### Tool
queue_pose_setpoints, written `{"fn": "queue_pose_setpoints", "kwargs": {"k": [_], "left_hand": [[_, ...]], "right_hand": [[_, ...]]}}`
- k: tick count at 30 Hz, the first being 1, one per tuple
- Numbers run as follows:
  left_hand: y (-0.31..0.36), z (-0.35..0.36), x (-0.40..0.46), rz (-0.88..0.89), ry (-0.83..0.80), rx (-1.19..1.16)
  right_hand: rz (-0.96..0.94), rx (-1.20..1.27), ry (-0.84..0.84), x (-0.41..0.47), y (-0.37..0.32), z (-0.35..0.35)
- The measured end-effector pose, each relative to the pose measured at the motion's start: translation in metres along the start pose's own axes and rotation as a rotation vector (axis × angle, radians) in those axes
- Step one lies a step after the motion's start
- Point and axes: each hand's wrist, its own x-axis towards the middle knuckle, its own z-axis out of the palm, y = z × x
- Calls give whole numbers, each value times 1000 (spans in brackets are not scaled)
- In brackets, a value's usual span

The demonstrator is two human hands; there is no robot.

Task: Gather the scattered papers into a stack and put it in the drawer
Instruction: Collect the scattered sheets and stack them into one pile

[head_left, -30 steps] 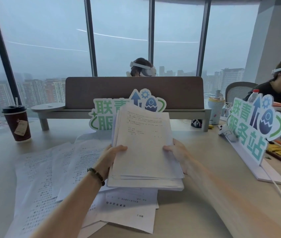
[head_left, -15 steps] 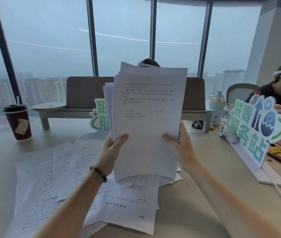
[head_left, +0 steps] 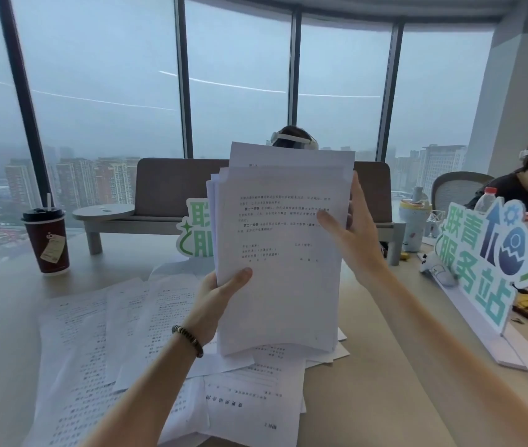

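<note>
the left hand (head_left: 220,293) is pinching the stack (head_left: 280,253) at its left edge and the right hand (head_left: 349,227) is gripping its right edge, holding it upright above the desk (head_left: 385,398). this looks like squaring the sheets mid-gather; loose papers (head_left: 95,343) are lying below, so next is likely tapping the stack even and collecting those, with no drawer in view.

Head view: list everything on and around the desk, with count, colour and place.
paper stack: one, white, held upright above the desk
loose papers: several, white, spread on the desk
coffee cup: one, dark red, black lid, far left
signs: two, green and white, centre and right
water bottle: one, clear, red cap, right
seated people: two, behind
left hand: grips stack's lower left
right hand: holds stack's right edge
</note>
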Motion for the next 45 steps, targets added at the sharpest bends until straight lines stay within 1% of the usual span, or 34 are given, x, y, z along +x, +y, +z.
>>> {"fn": "queue_pose_setpoints", "kwargs": {"k": [3, 7, 12, 18, 22, 24, 27, 29, 30, 32, 33, 34, 37, 38, 39, 42, 44, 45], "left_hand": [[-1, -1, 1, -15, -7, 6], [1, 0, 0, -22, -23, -8], [1, -3, 1, -47, -61, -51], [-1, -7, 4, -73, -97, -80], [-1, -7, 4, -89, -97, -64], [-3, -7, 3, -90, -96, -37], [-9, -6, 1, -98, -86, -11], [-11, -6, 1, -101, -67, 5], [-13, -6, 1, -98, -60, 12], [-14, -5, 1, -90, -47, 27], [-14, -5, 1, -88, -43, 35], [-15, -6, 2, -87, -37, 41], [-17, -6, 2, -81, -21, 68], [-17, -6, 2, -74, -14, 83], [-17, -4, 3, -65, -1, 99], [-15, -1, 6, 5, 37, 197], [-14, 0, 8, 48, 24, 268], [-13, 0, 9, 53, 23, 285]], "right_hand": [[-45, -61, 31, 18, -22, -5], [-217, -270, 0, 30, -46, -9], [-189, -498, -68, 33, -49, -12], [-274, -565, -19, 35, -34, -11], [-339, -580, -59, 31, -30, -10], [-338, -595, -74, 30, -29, -9], [-300, -531, -54, 31, -25, -8], [-240, -397, -57, 28, -22, -6], [-176, -261, -53, 25, -20, -4], [20, 93, -21, 14, -11, -1], [114, 223, -22, 8, -2, 0], [189, 286, -37, 0, 10, 2], [375, 277, -123, -31, 55, 12], [413, 266, -128, -41, 68, 16], [422, 235, -115, -46, 77, 19], [327, -5, -42, -47, 78, 22], [300, -88, -4, -43, 71, 22], [292, -108, -12, -43, 69, 22]]}}
